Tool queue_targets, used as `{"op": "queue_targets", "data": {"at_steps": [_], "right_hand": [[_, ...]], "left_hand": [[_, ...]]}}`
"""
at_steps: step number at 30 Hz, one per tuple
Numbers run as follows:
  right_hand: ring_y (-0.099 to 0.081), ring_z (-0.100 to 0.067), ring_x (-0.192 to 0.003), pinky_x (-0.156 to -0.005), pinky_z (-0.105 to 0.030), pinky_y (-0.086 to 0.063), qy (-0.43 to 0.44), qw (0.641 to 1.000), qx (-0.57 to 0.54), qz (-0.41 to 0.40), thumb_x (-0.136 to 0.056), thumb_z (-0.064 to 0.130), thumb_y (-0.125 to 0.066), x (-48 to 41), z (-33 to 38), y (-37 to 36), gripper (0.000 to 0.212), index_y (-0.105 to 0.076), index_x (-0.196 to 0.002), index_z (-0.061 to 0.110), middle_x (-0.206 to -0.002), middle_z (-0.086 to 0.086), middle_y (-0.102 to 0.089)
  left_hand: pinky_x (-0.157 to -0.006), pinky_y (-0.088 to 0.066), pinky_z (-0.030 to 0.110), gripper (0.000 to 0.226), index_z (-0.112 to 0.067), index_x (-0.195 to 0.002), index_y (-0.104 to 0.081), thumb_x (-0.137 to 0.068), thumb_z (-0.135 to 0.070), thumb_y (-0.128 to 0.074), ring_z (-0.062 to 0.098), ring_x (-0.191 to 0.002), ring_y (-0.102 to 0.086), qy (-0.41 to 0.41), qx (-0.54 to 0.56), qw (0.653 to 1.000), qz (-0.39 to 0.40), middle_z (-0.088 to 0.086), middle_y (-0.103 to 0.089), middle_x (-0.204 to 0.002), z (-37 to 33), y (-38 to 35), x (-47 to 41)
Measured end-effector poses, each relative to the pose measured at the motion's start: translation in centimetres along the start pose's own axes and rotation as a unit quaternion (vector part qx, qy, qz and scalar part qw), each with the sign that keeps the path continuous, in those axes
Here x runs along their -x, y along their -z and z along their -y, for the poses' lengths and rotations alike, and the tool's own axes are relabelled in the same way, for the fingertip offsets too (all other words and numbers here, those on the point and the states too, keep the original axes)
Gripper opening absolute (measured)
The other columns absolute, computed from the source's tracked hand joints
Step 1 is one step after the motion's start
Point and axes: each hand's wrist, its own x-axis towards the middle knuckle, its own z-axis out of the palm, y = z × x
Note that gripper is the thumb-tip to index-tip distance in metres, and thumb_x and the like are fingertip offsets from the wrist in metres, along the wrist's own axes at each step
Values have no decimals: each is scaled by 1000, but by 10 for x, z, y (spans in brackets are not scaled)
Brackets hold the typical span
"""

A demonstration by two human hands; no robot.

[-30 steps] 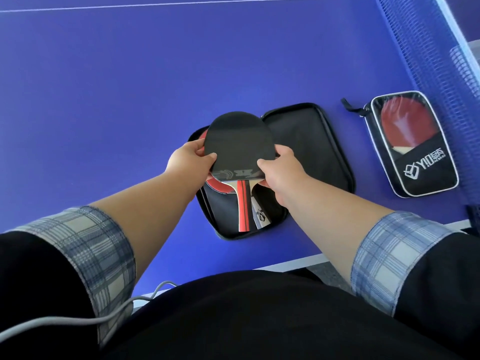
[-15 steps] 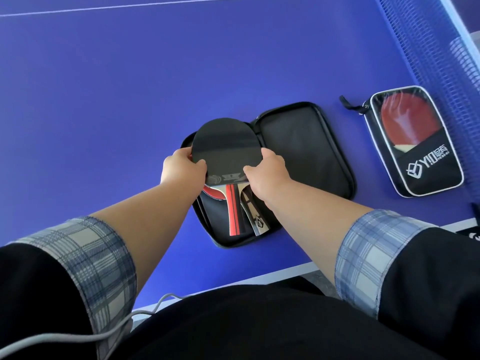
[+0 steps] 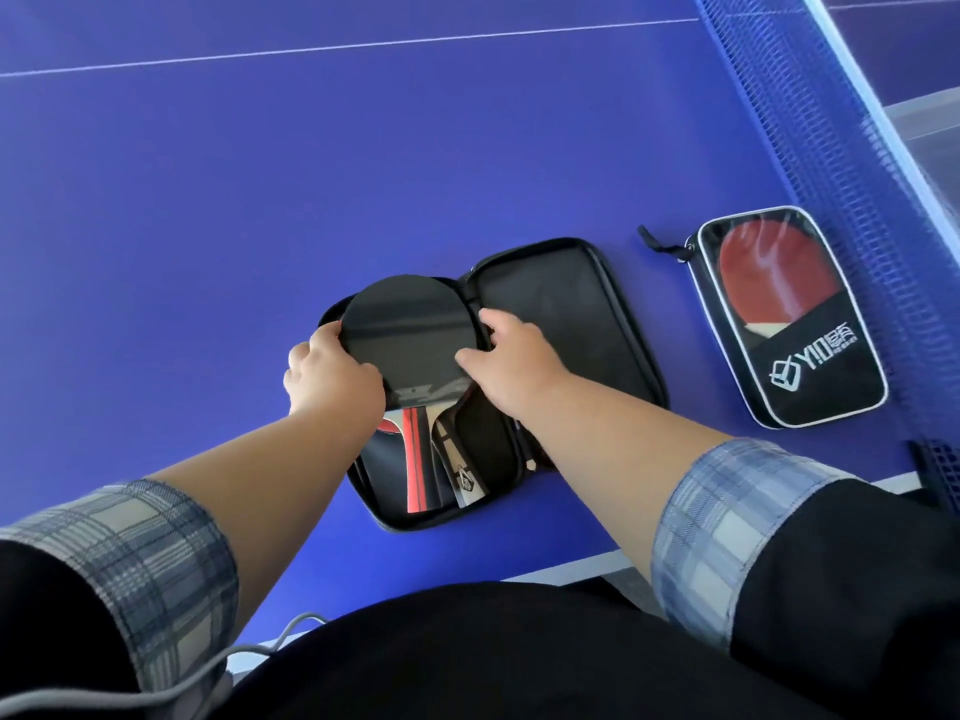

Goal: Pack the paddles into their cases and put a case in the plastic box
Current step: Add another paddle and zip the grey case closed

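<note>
An open black case (image 3: 571, 324) lies flat on the blue table. In its left half a black-faced paddle (image 3: 410, 335) rests on top of a red paddle (image 3: 389, 428), both handles pointing toward me. My left hand (image 3: 332, 376) grips the black blade's left edge. My right hand (image 3: 509, 361) holds its right edge with fingers on the rubber. A second case (image 3: 800, 366), zipped shut with a clear window showing a red paddle, lies to the right. No plastic box is in view.
The blue net (image 3: 841, 163) runs along the right side, close behind the closed case. The table's near edge with a white line (image 3: 571, 569) lies just before my body. A grey cable (image 3: 156, 688) hangs at lower left.
Both hands have lowered the black paddle away from me and down into the left half of the open case, onto the red paddle.
</note>
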Motion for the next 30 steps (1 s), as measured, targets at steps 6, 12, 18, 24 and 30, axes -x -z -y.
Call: {"op": "queue_targets", "data": {"at_steps": [6, 12, 18, 24, 30], "right_hand": [[-49, -27, -126, -88, -39, -47, -83, 980, 22, -181, -89, 37, -57, -29, -68, 100, 59, -44, -146, 27, -142, -2, -49], [-53, -20, -99, -83, -32, -41, -99, 995, -5, -32, -87, 40, -59, -36, -108, 132, 64, -42, -147, 26, -118, 6, -58], [-65, -28, -88, -71, -33, -44, -30, 996, -83, 22, -83, 51, -57, -23, -94, 147, 43, -69, -100, 13, -95, -8, -72], [-69, -16, -106, -99, -46, -50, 41, 974, -179, 133, -75, 82, -42, 13, -50, 126, 64, -70, -107, 34, -109, 11, -74], [-58, 4, -108, -90, -21, -45, 173, 967, -109, 149, -92, 54, -53, 37, -16, 72, 19, -63, -103, 43, -114, 17, -65]], "left_hand": [[-108, -32, 44, 63, -32, -147, -34, -88, -16, -47, 24, -136, -24, -168, -84, 982, -31, -5, -31, -151, -43, -36, 35], [-118, -14, 49, 48, -36, -144, -43, -96, -35, -51, 27, -143, -18, -286, -281, 915, 47, 2, -27, -157, -80, -92, 60], [-115, -22, 44, 48, -27, -146, -42, -98, -31, -47, 29, -140, -25, -246, -243, 938, 24, 1, -35, -153, -89, -89, 66], [-75, -49, 21, 37, -36, -127, -56, -94, -53, -47, -6, -86, -62, -125, 123, 982, 63, -23, -64, -104, -108, -55, 92], [-66, -55, 31, 55, -38, -110, -63, -71, -76, -51, 11, -83, -70, -71, 279, 955, 66, -10, -71, -93, -82, 0, 106]]}}
